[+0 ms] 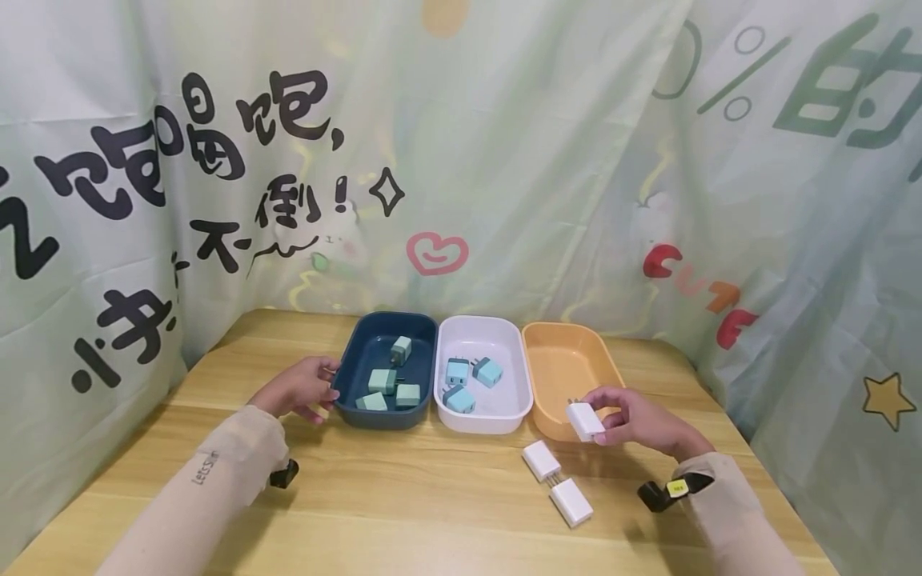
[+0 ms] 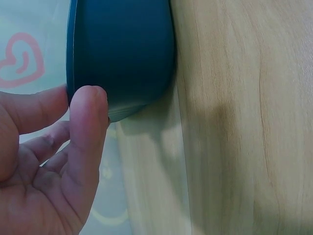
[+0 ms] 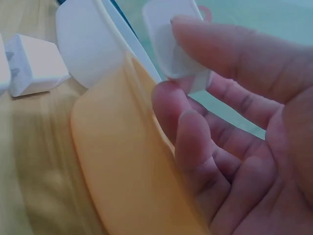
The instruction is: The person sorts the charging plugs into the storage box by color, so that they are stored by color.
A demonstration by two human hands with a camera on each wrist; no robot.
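Note:
In the head view my right hand (image 1: 634, 418) pinches a white plug charger (image 1: 585, 421) over the near edge of the orange bin (image 1: 569, 336). In the right wrist view the charger (image 3: 176, 41) sits between thumb and fingers, above the bin's rim. On the left, my left hand (image 1: 306, 390) pinches the rim of the dark blue bin (image 1: 389, 320); in the left wrist view the thumb (image 2: 88, 122) lies against its outer wall. Two more white chargers, one farther (image 1: 541, 461) and one nearer (image 1: 571, 502), lie on the table with prongs facing.
Several pale green chargers (image 1: 382, 382) lie in the dark blue bin. The white bin (image 1: 484, 420) in the middle holds three light blue chargers (image 1: 487, 371). The three bins stand side by side on a wooden table (image 1: 432, 512), with a printed curtain (image 1: 504, 160) behind.

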